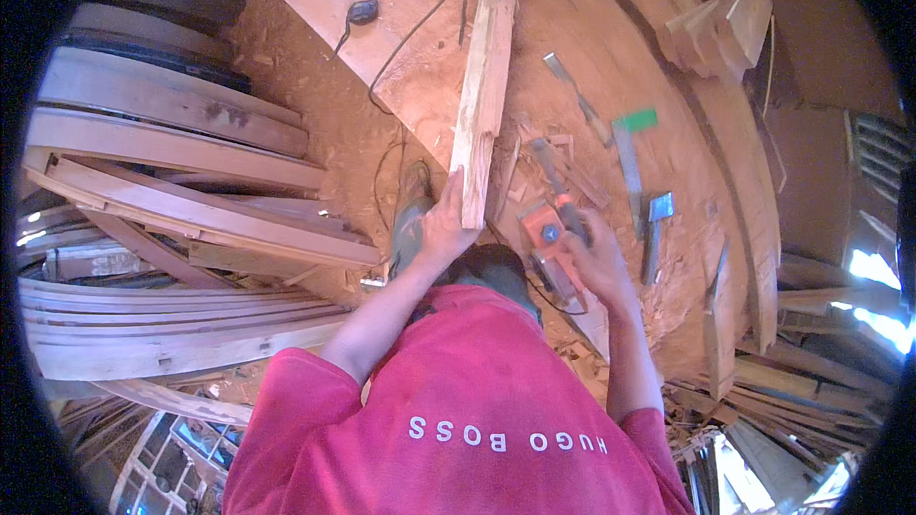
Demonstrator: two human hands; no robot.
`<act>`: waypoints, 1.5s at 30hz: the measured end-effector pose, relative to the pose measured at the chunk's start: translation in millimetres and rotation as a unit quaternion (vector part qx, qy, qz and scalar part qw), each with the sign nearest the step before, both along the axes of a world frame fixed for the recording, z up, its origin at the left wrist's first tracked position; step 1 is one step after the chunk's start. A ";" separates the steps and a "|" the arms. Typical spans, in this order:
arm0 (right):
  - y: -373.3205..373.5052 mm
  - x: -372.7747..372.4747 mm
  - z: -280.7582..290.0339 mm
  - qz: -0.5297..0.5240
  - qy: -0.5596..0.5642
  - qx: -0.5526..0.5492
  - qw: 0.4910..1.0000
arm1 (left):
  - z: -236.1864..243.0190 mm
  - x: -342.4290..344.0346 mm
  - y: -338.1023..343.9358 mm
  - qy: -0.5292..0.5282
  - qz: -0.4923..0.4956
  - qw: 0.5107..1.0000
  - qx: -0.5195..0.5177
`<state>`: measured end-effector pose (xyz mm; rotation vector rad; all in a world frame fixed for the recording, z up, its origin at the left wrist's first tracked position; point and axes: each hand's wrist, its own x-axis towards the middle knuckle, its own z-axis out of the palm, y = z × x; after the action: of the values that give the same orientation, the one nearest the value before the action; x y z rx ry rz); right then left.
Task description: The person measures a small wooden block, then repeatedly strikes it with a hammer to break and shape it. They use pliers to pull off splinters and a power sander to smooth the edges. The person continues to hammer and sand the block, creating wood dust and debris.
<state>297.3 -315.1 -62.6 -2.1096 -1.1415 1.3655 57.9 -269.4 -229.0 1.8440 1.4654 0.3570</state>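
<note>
My left hand (447,227) grips the near end of a long, rough-edged wooden beam (485,105), which points away from me across the workbench. My right hand (599,256) is closed around the dark handle of a chisel (548,164) with an orange band and a flat metal blade. Under and beside that hand lies an orange power tool (536,227) with a dark round knob, perhaps a planer. My palm partly hides it. The chisel's blade is right of the beam, apart from it.
On the sawdust-covered workbench (592,29), a hammer (653,243), another chisel (563,73), a long metal blade (630,176) and a green piece (636,120) lie to the right. Curved planks (200,157) are stacked at left. A cable (377,86) crosses the bench; wood blocks (720,29) stand far right.
</note>
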 end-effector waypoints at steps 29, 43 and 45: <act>120.4 -133.2 57.1 0.467 -0.617 -0.001 0.633 | -21.4 -32.3 19.5 -0.057 -0.071 0.995 0.036; 148.2 -149.2 80.6 0.639 -0.668 0.078 0.374 | 35.6 -66.2 37.4 0.014 -0.080 0.995 0.065; 148.1 -149.7 96.8 0.631 -0.667 0.111 0.380 | 58.3 -74.6 41.2 0.029 -0.080 0.991 0.105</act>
<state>147.6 -167.1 34.2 -1.4722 -3.5768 -1.0691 -16.7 -228.2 -170.8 2.1406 1.3488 0.3926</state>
